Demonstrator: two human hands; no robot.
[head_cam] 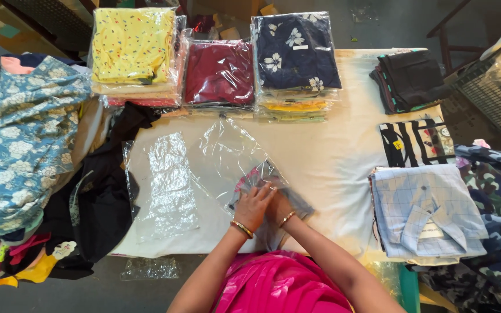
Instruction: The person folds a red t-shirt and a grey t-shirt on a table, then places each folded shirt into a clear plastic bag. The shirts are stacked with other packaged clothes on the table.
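- The left hand [254, 206] and right hand [278, 207] lie close together, touching, both pressed flat on a folded garment [271, 200] near the middle of the counter's near edge; fingers are spread, not clenched
- The garment sits directly under the hands, partly inside a clear plastic bag [227, 156] whose free end stretches away toward the counter's far left; the long axis of the bag runs diagonally from the hands up and left
- Neither hand is clearly nearer: both rest on the garment, the left on its left part, the right on its right
- The bag is thin, glossy and wrinkled; the garment looks like soft grey and pink patterned cloth, folded into a flat rectangle
- A second empty plastic bag [166, 185] lies flat just beside it to the left, crinkled and shiny
- Along the far edge stand stacks of bagged garments: yellow stack [131, 46], maroon stack [218, 72], navy floral stack [296, 52]
- At the right edge lies a folded pale checked shirt [427, 208], crisp and square
- The counter [331, 150] carries a smooth white cloth
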